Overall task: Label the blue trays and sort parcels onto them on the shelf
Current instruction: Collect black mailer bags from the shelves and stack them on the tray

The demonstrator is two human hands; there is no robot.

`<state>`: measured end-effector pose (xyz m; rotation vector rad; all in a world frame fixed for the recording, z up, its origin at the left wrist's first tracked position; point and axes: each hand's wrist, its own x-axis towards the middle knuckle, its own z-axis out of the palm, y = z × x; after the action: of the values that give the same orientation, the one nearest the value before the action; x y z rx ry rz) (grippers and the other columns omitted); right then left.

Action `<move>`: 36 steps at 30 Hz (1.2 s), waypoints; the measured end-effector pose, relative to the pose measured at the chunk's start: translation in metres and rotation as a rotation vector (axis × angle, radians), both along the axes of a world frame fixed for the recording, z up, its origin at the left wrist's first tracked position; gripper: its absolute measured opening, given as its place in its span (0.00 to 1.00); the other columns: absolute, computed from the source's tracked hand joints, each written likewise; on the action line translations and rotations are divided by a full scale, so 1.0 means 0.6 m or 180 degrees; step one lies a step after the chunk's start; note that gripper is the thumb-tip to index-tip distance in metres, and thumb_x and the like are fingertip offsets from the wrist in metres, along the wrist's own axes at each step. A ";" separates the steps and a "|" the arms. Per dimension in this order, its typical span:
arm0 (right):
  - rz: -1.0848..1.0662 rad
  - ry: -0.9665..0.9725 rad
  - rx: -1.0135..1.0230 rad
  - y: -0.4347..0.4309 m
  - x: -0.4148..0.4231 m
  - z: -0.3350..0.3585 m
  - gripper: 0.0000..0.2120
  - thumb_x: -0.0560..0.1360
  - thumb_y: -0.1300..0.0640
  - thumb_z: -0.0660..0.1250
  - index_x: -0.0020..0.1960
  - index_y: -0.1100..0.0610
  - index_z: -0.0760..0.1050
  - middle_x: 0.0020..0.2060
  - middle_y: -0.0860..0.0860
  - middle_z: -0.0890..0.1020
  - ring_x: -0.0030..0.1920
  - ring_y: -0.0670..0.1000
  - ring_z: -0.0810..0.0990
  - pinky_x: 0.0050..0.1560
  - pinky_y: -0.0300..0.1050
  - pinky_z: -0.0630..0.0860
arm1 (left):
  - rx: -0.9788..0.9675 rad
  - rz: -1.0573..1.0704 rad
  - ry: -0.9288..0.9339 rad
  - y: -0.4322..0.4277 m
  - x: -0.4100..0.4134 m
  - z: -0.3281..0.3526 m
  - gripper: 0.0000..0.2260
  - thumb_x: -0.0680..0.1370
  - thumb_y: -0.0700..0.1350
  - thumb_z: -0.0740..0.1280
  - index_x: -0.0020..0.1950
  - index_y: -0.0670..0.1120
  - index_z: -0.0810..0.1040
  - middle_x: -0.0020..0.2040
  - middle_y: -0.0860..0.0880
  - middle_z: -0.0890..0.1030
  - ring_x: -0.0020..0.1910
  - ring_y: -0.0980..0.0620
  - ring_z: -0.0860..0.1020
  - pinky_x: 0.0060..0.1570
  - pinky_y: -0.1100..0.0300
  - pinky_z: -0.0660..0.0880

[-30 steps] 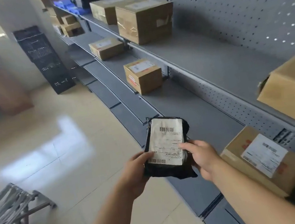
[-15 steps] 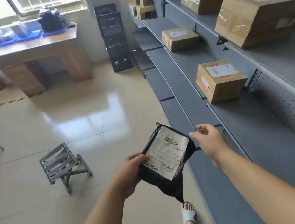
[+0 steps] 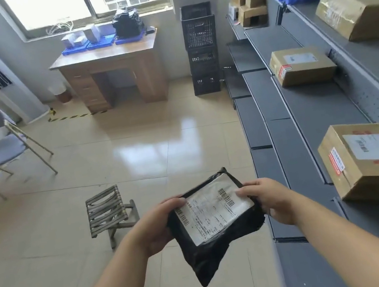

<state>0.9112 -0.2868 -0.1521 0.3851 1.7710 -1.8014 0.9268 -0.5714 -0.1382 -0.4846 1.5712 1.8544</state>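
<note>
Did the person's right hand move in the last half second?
Yes. The right hand, open beside the shelf before, came left from the shelf and now grips the black parcel.

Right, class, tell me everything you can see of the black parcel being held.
The black parcel is a soft, glossy plastic mailer, crumpled at its lower end. A white shipping label with barcodes covers much of its upper face. It is held tilted, label up; the left hand grips one side, the right hand the other.
</note>
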 end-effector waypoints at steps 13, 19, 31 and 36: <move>-0.1338 -0.0060 -0.0725 -0.090 -0.295 0.001 0.10 0.78 0.61 0.69 0.58 0.62 0.80 0.45 0.55 0.88 0.38 0.50 0.87 0.31 0.41 0.80 | 0.0427 0.1782 -0.0492 -0.046 -0.249 -0.050 0.21 0.85 0.57 0.55 0.64 0.44 0.78 0.59 0.39 0.83 0.55 0.42 0.83 0.46 0.49 0.82; -0.1870 0.0084 -0.0866 -0.182 -0.446 0.017 0.08 0.76 0.63 0.70 0.55 0.59 0.78 0.47 0.57 0.88 0.38 0.51 0.87 0.34 0.46 0.81 | 0.0796 0.1819 -0.0439 -0.067 -0.417 -0.045 0.14 0.83 0.44 0.59 0.62 0.39 0.78 0.60 0.39 0.84 0.54 0.41 0.83 0.50 0.49 0.81; -0.1979 0.0204 -0.1213 -0.286 -0.680 0.044 0.09 0.76 0.68 0.68 0.56 0.62 0.79 0.47 0.60 0.87 0.43 0.57 0.85 0.47 0.55 0.81 | 0.0891 0.1097 0.0266 -0.070 -0.706 0.008 0.18 0.78 0.48 0.74 0.66 0.47 0.78 0.59 0.47 0.86 0.58 0.48 0.85 0.64 0.50 0.77; -0.1800 0.0143 -0.1278 -0.273 -0.790 0.035 0.15 0.76 0.68 0.69 0.62 0.64 0.76 0.53 0.62 0.86 0.54 0.62 0.85 0.53 0.56 0.82 | 0.0632 0.1378 0.0253 -0.042 -0.840 0.002 0.13 0.79 0.40 0.72 0.63 0.43 0.75 0.51 0.43 0.88 0.47 0.46 0.87 0.43 0.57 0.82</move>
<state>0.4372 -0.4505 -0.1314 0.7333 1.3534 -2.5101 0.4226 -0.5967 -0.1370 -0.7093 1.3882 2.3525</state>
